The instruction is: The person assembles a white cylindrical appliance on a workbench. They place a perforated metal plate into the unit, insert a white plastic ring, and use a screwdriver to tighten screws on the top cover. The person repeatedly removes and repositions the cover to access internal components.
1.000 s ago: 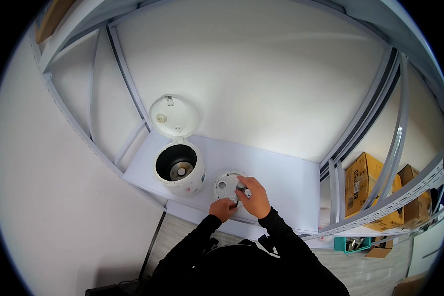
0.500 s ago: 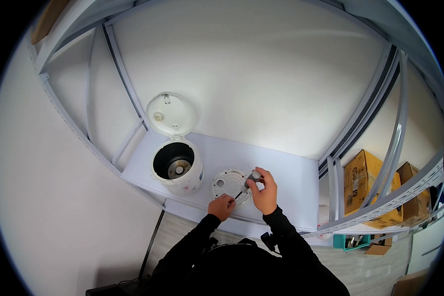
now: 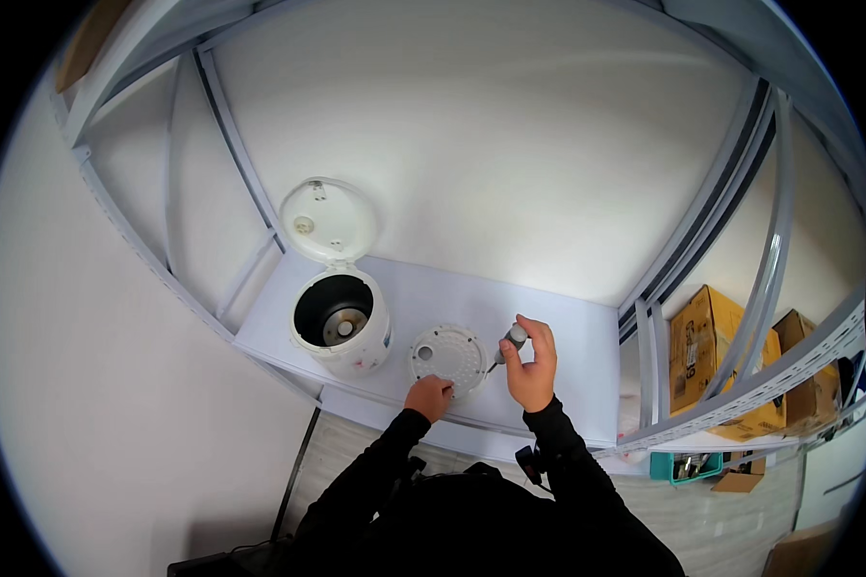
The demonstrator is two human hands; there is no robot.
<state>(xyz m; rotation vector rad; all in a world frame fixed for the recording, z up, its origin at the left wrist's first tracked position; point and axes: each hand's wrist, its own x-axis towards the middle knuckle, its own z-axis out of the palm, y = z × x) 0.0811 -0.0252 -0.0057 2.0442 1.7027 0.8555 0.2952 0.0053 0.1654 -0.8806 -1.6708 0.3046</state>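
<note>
Head cam: looking down into a pale metal rack [image 3: 774,240], plain wall [image 3: 452,173] behind, two black sleeves [image 3: 587,471] coming in from the bottom edge.
Shelf [image 3: 573,356]: long pale board in the rack, carries the stuff in the middle.
Yellow box [image 3: 707,356]: cardboard, off to the right, well apart from the action.
Cooker [image 3: 368,348]: round, white, left part of the shelf. Its lid [image 3: 346,216] is flipped up on the hinge; dark walls inside, metal plate [image 3: 359,320] at the bottom with a pale round bit in the center.
Brown box [image 3: 806,375]: just right of the yellow one.
Disc [image 3: 452,354]: this is the part being worked on. White, flat on the shelf just right of the cooker, not touching it, with a greyish round spot near its upper left.
Teal bin [image 3: 659,468]: lower right, near the boxes, some small stuff in it.
Right grip [image 3: 534,370]: closed around a screwdriver [image 3: 513,338], just right of the disc.
Left grip [image 3: 427,397]: fingertips at the disc's near edge; can't tell if they're pinching anything.
Screwdriver: grey handle, thin dark shaft slanting down-left toward the disc's right edge. Can't tell if the tip touches.
</note>
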